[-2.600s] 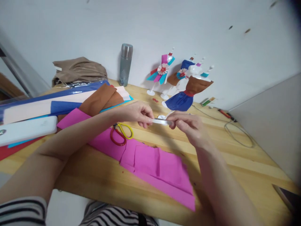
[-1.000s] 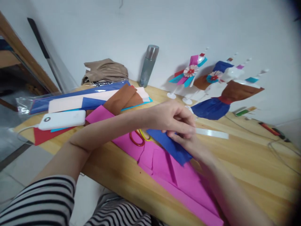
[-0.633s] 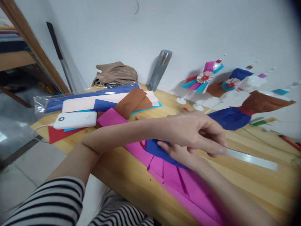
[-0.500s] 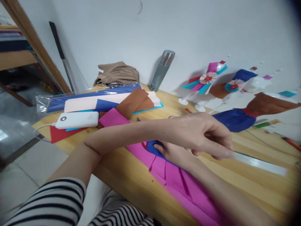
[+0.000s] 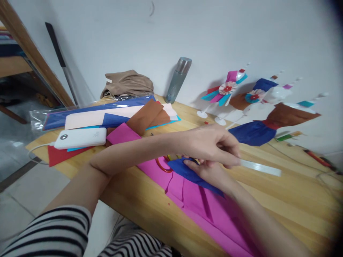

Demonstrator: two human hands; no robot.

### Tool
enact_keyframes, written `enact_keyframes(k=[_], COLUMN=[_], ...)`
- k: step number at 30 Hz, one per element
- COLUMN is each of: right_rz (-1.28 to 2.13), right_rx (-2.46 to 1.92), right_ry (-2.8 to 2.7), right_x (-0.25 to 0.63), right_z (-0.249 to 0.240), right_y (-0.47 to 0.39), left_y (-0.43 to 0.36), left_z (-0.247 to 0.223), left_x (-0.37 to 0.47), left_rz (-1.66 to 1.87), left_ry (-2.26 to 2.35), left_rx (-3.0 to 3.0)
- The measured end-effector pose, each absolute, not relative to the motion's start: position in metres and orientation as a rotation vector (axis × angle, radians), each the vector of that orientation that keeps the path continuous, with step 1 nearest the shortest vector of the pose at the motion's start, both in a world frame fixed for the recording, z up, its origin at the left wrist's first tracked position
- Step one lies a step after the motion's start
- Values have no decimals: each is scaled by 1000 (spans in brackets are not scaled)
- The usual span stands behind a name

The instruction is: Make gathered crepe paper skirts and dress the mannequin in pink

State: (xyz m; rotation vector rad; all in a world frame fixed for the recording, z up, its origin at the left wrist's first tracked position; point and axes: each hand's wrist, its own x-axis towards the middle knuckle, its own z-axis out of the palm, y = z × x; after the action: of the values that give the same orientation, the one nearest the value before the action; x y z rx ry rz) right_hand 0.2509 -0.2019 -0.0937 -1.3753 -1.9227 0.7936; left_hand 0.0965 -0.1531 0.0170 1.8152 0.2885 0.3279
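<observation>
Silvery strip point(image 5: 261, 168), right of center, is pinched by the left hand point(image 5: 214, 144); the right hand point(image 5: 210, 175) grasps a blue sheet point(image 5: 184, 171) mid-frame.

A short left sleeve point(image 5: 53, 228) of white cloth banded in black ends above the wearer's bare elbow point(image 5: 100, 169); to that sleeve's right, rumpled fabric point(image 5: 139, 246) shows narrower, wavy black-and-white stripes.

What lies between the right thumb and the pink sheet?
The blue piece: in the head view, the right hand has its thumb on it, and it overlaps the pink sheet. Anything else underneath is hidden.
</observation>
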Motion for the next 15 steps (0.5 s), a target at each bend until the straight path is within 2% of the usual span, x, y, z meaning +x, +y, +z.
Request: enact_keyframes(k=[2, 5, 8, 15], right_rz=[770, 1020, 1209, 1311], right_rx=[-1411, -1349, -1304, -1255], right_ry=[-1886, -1788, -1770, -1589], right_x=[257, 268, 277, 289], right_z=[-80, -70, -70, -50], right_y=[-212, -228, -244, -259], left_y=[-150, -143, -137, -125], left_z=[15, 13, 14, 6], left_x=[98, 99, 97, 102], left_rz=[268, 226, 334, 485], left_ry=[308, 292, 245, 454], left_rx=[1797, 1702, 1647, 1758])
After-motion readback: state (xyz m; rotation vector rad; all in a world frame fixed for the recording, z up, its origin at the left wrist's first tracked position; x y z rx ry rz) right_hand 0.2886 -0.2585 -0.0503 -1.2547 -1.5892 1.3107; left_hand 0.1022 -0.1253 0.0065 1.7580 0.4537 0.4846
